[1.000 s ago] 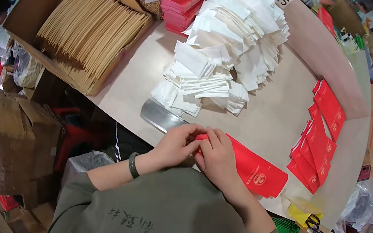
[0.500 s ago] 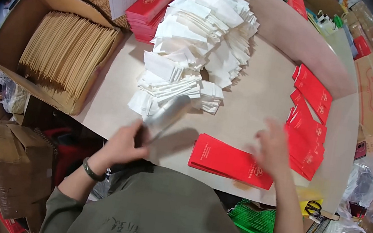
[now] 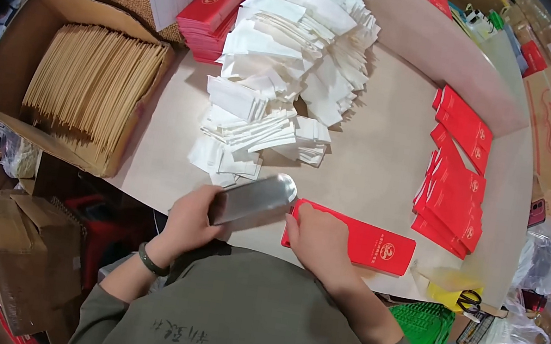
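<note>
Left hand (image 3: 191,220) was clamped on the curved metal trough (image 3: 253,203), tip near the front red sleeves (image 3: 381,248) lying on the table (image 3: 387,139); right hand (image 3: 322,239) had fingers curled over their left end, pinch couldn't be told; fanned red sleeves (image 3: 455,199) at right looked done; white folded napkins (image 3: 293,54), thin wooden sticks (image 3: 89,84) and the far red sleeve stack (image 3: 224,2) apparently remained, plenty.
</note>
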Demonstrator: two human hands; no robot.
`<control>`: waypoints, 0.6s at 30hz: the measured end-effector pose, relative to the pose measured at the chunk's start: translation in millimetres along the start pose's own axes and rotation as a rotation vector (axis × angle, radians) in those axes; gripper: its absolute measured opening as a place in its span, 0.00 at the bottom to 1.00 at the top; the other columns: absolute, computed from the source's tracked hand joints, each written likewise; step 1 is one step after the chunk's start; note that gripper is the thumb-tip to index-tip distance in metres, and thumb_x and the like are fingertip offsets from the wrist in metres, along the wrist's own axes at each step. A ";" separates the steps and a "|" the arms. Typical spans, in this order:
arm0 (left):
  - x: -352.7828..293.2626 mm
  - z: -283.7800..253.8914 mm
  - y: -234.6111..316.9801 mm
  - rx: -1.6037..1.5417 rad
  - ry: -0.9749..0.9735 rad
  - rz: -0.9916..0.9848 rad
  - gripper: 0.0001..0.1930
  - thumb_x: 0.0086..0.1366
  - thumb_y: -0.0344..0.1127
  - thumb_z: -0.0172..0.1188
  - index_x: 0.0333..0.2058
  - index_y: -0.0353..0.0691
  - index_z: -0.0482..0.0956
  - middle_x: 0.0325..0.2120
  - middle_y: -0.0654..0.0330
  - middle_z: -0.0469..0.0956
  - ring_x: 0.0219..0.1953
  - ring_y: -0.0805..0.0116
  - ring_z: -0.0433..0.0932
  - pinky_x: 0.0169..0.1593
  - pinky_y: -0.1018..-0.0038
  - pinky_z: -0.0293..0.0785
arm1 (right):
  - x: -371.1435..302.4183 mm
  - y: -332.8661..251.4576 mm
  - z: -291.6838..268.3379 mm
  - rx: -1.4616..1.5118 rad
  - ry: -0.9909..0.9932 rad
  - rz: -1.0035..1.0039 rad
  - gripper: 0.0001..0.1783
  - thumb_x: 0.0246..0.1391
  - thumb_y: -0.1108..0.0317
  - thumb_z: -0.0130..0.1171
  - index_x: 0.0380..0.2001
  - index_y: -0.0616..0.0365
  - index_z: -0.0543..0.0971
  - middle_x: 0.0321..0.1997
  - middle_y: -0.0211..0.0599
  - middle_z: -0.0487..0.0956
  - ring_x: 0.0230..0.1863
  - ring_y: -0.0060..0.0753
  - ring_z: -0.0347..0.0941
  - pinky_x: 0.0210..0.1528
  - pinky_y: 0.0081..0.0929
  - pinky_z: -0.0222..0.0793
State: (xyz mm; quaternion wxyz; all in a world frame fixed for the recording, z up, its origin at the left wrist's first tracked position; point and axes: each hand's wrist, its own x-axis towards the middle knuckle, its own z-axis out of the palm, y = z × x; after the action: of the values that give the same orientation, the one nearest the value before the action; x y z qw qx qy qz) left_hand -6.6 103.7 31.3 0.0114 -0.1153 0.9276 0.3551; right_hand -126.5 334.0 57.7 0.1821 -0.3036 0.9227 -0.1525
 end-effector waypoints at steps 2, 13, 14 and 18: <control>-2.0 -3.2 0.8 0.014 -0.029 0.084 0.28 0.49 0.33 0.69 0.50 0.40 0.72 0.37 0.52 0.78 0.39 0.48 0.78 0.42 0.61 0.75 | 5.6 -2.6 4.6 0.024 0.042 -0.025 0.16 0.58 0.57 0.56 0.26 0.59 0.76 0.23 0.45 0.78 0.27 0.51 0.76 0.30 0.47 0.70; 34.7 -45.1 1.4 0.036 -0.092 0.633 0.37 0.47 0.47 0.74 0.54 0.38 0.72 0.47 0.49 0.77 0.48 0.46 0.75 0.54 0.58 0.70 | 52.5 -50.9 -7.1 0.385 0.120 -0.379 0.11 0.54 0.63 0.58 0.25 0.59 0.78 0.25 0.47 0.79 0.29 0.51 0.77 0.34 0.44 0.73; 36.3 -59.5 -15.8 0.125 0.053 0.563 0.35 0.47 0.47 0.74 0.53 0.38 0.74 0.46 0.48 0.78 0.48 0.46 0.76 0.54 0.58 0.70 | 75.2 -52.1 -19.3 0.299 0.287 -0.416 0.10 0.53 0.64 0.60 0.26 0.59 0.78 0.25 0.45 0.78 0.29 0.50 0.76 0.34 0.43 0.72; 57.3 -151.7 -54.4 0.317 0.661 -0.073 0.17 0.56 0.34 0.66 0.45 0.36 0.79 0.39 0.49 0.79 0.43 0.48 0.78 0.46 0.59 0.74 | 148.9 -61.4 -31.9 0.084 0.702 -0.572 0.08 0.49 0.67 0.66 0.27 0.60 0.79 0.28 0.42 0.77 0.31 0.47 0.75 0.36 0.39 0.72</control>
State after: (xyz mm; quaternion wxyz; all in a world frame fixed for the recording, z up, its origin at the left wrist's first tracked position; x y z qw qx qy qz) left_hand -41.0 -47.7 103.1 -0.2585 -0.2535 0.9200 0.1500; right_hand -220.9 200.6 73.8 -0.1791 -0.4686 0.8007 -0.3274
